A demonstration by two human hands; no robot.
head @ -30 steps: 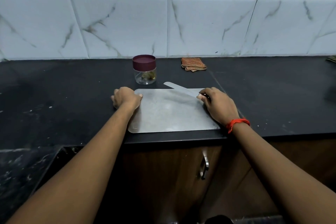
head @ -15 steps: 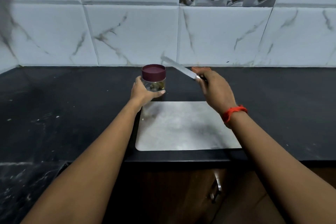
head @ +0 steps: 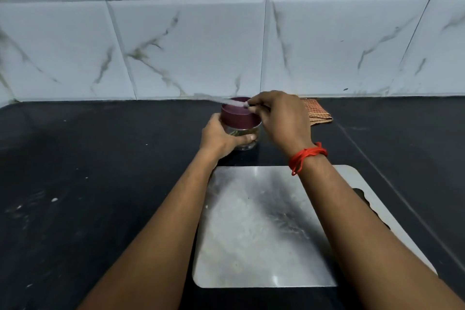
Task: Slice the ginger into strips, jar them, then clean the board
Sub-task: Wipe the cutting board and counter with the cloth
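Observation:
A clear jar (head: 242, 137) with a maroon lid (head: 239, 115) stands on the black counter just beyond the steel cutting board (head: 261, 229). Pale ginger strips show through its glass. My left hand (head: 221, 137) grips the jar's body from the left. My right hand (head: 279, 118) hovers at the lid's right edge and holds a knife (head: 224, 101), whose blurred blade points left over the lid. The board's surface is bare and shiny.
A folded orange checked cloth (head: 318, 113) lies behind my right hand near the tiled wall (head: 201, 45). The black counter (head: 88, 171) stretches to both sides with a few white specks.
Both hands left the board. The left hand reached for and gripped the jar. The right hand lifted the knife and carried it to the jar's lid.

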